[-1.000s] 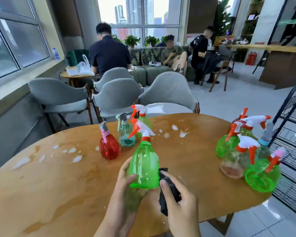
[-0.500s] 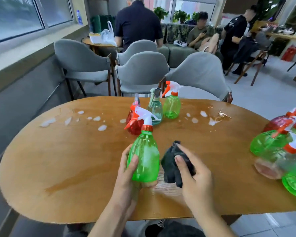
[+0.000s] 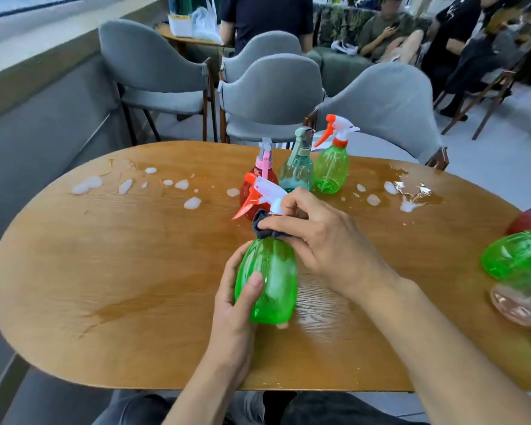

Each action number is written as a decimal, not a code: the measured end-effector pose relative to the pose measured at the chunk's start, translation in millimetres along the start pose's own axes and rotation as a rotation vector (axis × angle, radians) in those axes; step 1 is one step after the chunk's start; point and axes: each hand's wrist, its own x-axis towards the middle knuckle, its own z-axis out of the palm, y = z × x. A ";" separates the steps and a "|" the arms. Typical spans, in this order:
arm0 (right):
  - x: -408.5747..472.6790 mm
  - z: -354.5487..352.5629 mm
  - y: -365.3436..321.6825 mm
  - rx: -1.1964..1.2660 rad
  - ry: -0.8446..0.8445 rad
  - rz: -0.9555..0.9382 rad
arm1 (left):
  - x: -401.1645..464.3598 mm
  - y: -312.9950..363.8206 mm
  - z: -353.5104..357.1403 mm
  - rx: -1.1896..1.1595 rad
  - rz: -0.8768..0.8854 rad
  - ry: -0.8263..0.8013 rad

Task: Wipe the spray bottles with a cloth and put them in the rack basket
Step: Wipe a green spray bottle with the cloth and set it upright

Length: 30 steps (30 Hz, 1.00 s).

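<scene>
Cloth (image 3: 265,227), dark and bunched, now sits wrapped round the neck of the green spray bottle (image 3: 269,280), pinched there by the right hand (image 3: 322,237) which earlier held it beside the body, while the left hand (image 3: 236,302) keeps gripping the bottle's base above the wooden table (image 3: 105,271).

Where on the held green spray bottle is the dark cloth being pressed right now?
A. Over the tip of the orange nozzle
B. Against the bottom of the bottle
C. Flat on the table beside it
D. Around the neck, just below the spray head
D: the right hand wraps the dark cloth round the neck of the green spray bottle, while the left hand grips its body.
</scene>
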 end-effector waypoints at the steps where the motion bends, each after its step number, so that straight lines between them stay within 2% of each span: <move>1: -0.2 -0.3 0.3 -0.015 -0.015 -0.004 | -0.9 -0.1 0.0 -0.005 -0.003 -0.001; 7: -16.8 4.4 2.0 -0.075 0.082 -0.042 | -6.6 2.6 -1.4 -0.050 -0.007 -0.028; 11: -40.8 19.9 23.9 -0.146 -0.018 0.028 | -9.4 3.4 -4.4 -0.083 -0.016 -0.007; 13: -50.2 21.5 29.3 -0.019 0.073 0.187 | -9.0 2.7 -5.2 -0.099 -0.027 0.000; 15: -47.6 13.6 23.9 0.250 0.220 0.386 | -8.5 2.4 -5.1 -0.099 -0.043 0.001; 17: -36.5 5.1 11.2 0.523 0.308 0.480 | -8.0 2.0 -3.3 -0.081 -0.047 -0.019; 20: -18.4 7.1 -1.9 0.681 0.314 0.445 | -8.3 1.9 -1.3 -0.047 -0.029 -0.067; 25: -14.6 32.3 -3.1 0.606 0.201 0.390 | -9.7 0.9 -1.4 0.022 0.005 -0.098; 30: -25.0 42.3 -8.1 0.590 0.175 0.348 | -9.3 -1.9 -4.4 0.078 0.048 -0.111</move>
